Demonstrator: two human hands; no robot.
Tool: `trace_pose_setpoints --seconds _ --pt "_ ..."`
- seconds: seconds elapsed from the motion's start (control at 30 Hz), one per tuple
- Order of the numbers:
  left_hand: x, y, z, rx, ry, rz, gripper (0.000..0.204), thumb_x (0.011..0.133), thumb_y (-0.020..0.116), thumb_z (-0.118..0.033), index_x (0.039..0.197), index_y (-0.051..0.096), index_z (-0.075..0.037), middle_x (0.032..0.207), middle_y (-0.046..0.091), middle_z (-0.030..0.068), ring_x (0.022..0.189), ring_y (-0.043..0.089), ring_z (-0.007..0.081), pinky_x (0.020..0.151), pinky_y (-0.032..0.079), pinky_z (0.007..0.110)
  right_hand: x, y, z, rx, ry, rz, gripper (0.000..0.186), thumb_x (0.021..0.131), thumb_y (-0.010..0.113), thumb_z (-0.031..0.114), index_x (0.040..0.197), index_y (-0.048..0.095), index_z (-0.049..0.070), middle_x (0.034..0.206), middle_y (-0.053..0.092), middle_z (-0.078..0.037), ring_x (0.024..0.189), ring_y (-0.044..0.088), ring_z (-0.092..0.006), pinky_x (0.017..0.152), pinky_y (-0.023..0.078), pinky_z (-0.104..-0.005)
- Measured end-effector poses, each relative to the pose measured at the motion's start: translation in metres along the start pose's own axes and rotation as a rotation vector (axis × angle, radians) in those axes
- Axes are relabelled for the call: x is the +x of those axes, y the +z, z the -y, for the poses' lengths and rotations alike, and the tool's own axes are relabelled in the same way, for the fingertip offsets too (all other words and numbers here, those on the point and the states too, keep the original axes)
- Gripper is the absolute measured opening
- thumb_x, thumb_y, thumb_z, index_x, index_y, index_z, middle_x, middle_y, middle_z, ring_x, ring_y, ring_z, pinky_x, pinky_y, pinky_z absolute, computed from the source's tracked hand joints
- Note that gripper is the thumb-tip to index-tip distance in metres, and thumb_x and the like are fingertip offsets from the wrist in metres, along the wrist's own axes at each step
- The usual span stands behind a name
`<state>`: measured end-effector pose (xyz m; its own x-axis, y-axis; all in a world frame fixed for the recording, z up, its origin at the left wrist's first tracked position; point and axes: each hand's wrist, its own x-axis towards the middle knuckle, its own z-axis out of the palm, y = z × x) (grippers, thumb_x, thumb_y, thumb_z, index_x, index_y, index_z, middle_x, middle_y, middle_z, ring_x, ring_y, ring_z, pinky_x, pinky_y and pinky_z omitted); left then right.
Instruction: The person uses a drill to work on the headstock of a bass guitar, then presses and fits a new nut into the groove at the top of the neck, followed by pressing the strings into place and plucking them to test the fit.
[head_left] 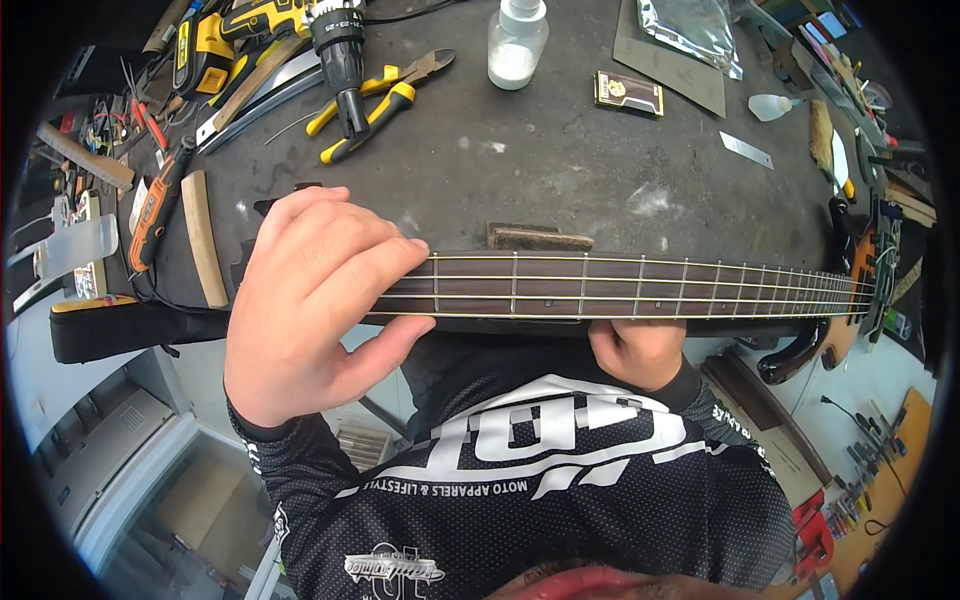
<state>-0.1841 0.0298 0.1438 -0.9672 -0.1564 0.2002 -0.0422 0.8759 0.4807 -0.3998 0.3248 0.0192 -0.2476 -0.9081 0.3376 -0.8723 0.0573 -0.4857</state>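
We see dark scuffed bench [580, 165]; on it: yellow-black pliers [400, 93], bottle [514, 58], small box [628, 93], metal strip [746, 150], curved wood piece [203, 240].

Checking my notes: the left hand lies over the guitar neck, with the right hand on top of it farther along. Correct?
No: the head view shows the right hand partly beneath the guitar neck, farther along; the left hand does lie over it.

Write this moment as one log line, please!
left hand: over dark fretted wooden guitar neck | right hand: at neck's near edge, partly hidden | beyond: worn brown rectangular block on dark workbench
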Motion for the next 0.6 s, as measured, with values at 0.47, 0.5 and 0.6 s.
trace_pose_setpoints --seconds 0.47,0.5,0.6 --pt "-0.0003 0.0052 -0.0008 -0.004 0.022 0.011 0.056 0.074 0.096 -0.018 0.123 0.076 0.002 0.114 0.077 0.0177 0.109 0.075 0.0390 0.108 0.056 0.060 -0.0061 0.0038 -0.0028 -0.071 0.014 -0.010 0.031 0.075 0.085 0.008 0.106 0.088 0.010 0.099 0.078 -0.008 0.083 0.076 -0.0316 0.076 0.061 -0.0434" --pt "-0.0005 0.0050 -0.0011 -0.009 0.021 0.009 0.056 0.075 0.096 -0.018 0.123 0.076 0.002 0.114 0.077 0.0177 0.109 0.075 0.0394 0.108 0.056 0.060 -0.0045 0.0022 -0.0017 -0.055 0.000 -0.016 0.038 0.075 0.082 0.002 0.112 0.088 0.007 0.097 0.080 -0.010 0.079 0.076 -0.0330 0.074 0.061 -0.0434" --pt "-0.0015 0.0059 -0.0014 0.001 0.023 0.005 0.057 0.075 0.096 -0.019 0.123 0.076 0.002 0.115 0.077 0.0177 0.109 0.075 0.0400 0.108 0.056 0.060 -0.0067 0.0038 -0.0007 -0.052 0.017 -0.015 0.037 0.075 0.082 0.002 0.111 0.089 0.008 0.098 0.080 -0.010 0.080 0.077 -0.0331 0.076 0.061 -0.0438"
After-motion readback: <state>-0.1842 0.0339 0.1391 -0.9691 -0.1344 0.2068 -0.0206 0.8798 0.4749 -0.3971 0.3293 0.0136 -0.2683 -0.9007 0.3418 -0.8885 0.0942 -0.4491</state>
